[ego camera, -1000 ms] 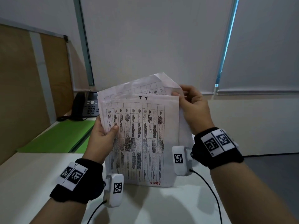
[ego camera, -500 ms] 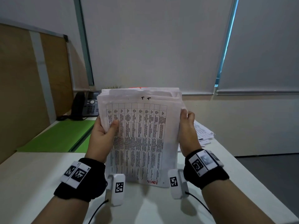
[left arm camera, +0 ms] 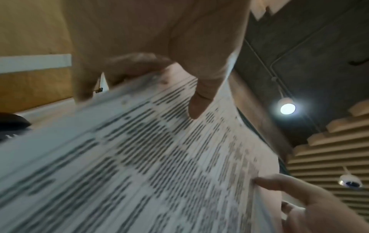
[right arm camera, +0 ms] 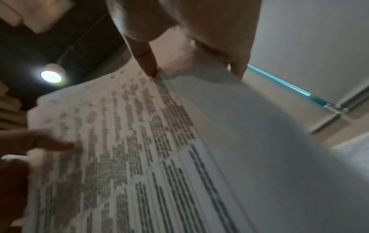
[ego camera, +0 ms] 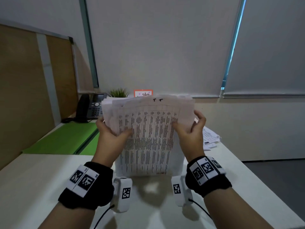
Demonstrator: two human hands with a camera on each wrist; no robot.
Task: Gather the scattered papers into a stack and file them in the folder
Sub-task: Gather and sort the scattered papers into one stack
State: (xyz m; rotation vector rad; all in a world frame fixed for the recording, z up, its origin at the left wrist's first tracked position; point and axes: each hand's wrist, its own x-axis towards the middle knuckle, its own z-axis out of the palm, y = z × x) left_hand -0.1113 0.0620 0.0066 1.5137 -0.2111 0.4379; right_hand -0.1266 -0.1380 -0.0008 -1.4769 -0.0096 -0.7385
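A stack of printed papers point(ego camera: 148, 133) stands upright on its lower edge on the white table point(ego camera: 41, 179), a table of text facing me. My left hand point(ego camera: 112, 134) grips its left edge, thumb on the front sheet. On the opposite edge my right hand point(ego camera: 191, 129) holds the stack, thumb in front and fingers behind. Close up, the left wrist view has the papers point(left arm camera: 139, 157) under my left thumb point(left arm camera: 199, 100), and the right wrist view has the papers point(right arm camera: 139, 157) pinched by my right hand point(right arm camera: 179, 55). A green folder point(ego camera: 66, 138) lies open at the left.
More loose papers point(ego camera: 209, 138) lie on the table to the right of the stack. A desk phone point(ego camera: 92, 108), a small plant point(ego camera: 118, 93) and a framed card point(ego camera: 143, 93) stand at the back. A brown partition point(ego camera: 24, 96) borders the left side.
The uneven sheets have been squared into one stack. My right hand came down from the stack's top corner to its right edge, and the stack sits lower in view.
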